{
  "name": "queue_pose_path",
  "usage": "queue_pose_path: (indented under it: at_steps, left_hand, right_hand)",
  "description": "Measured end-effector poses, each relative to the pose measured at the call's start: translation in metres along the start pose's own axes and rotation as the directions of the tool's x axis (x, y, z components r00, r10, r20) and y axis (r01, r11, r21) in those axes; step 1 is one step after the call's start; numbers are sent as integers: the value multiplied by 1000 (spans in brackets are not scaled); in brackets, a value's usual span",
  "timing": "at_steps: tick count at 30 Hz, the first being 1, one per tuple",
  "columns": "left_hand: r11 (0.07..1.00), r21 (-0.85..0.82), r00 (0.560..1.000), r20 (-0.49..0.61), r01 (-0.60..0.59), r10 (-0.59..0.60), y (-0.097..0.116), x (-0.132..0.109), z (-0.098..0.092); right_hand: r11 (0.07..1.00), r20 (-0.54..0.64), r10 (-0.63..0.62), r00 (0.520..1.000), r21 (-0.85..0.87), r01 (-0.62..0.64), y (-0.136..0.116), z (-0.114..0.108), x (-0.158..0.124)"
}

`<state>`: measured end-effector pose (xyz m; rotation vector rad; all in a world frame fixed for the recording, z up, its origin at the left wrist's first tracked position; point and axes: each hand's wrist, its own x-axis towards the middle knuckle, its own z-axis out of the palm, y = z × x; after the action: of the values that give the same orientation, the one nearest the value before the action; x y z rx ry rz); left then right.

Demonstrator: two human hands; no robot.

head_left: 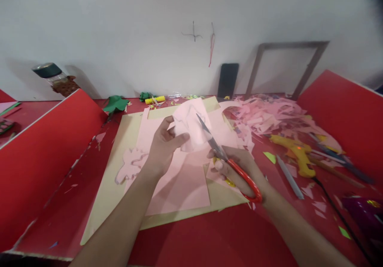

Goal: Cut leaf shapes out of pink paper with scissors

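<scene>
My left hand [165, 145] pinches a small piece of pink paper [190, 123] with a drawn pencil outline, held up above the sheets. In my right hand [236, 165] is a pair of scissors [220, 149] with red handles, its blades pointing up and left across the paper's right side. Whether the blades touch the paper I cannot tell. Below both hands lie pink paper sheets [182, 189] on a larger cream sheet [104, 187]. A cut-out pink shape with a wavy edge [130, 164] rests on the left of the cream sheet.
Pink paper scraps [269, 113] are heaped at the back right. A yellow glue gun [295, 153], a grey cutter-like stick [289, 177] and a purple object [363, 215] lie at the right. Red partitions [56, 163] flank the table. A phone [228, 80] leans against the wall.
</scene>
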<state>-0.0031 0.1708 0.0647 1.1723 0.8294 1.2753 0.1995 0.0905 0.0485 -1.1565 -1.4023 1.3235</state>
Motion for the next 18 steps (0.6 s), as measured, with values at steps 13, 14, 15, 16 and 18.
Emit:
queue_pose_path:
  at_steps: [13,14,15,16,18]
  left_hand:
    - [981,119,983,83,156,-167,-1,-6,-3]
    - [980,134,984,83,145,-157,-2,-7,-2]
    - [980,145,987,71,135,-146,-3,-7,-2]
    - [981,151,990,51,125,-134,-4,-7,-2]
    - [982,158,995,5,102,-104,-5,-7,-1]
  right_hand:
    - [995,232,-88,969,65,75,-12,-10,-4]
    - [995,238,-78,968,83,59,-12,-9,-4]
    - [995,231,-62,971,89,42,-13,-8,-4]
    - [996,212,-48,976,86,31,-13,-7,-4]
    - [997,157,-33,987,76,21,-13,-5,-4]
